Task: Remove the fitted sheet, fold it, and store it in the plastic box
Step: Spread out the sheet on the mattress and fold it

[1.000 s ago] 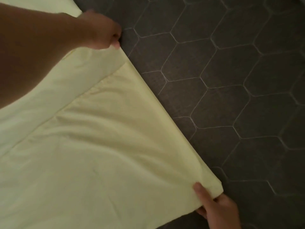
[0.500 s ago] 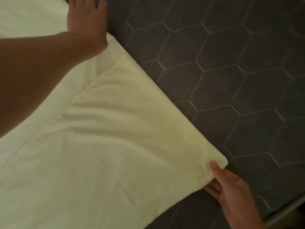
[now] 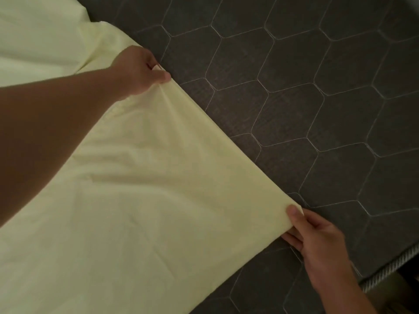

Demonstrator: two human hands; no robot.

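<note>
Tension holds the pale yellow fitted sheet [image 3: 147, 189] on a dark grey hexagon-quilted mattress [image 3: 317, 109], left hand [image 3: 138, 69] pinching its edge at eleven o'clock, right hand [image 3: 317, 241] its corner at four; an uneven tug could slip layers askew.

place: bedroom, in a home
bed: dark grey mattress [image 3: 317, 109], top quilted in hexagon stitching
edge: corded piping [image 3: 390, 266] along mattress rim, lower right
bedding: pale yellow sheet [image 3: 147, 200] lying on the mattress
light: dim, indoor
</note>
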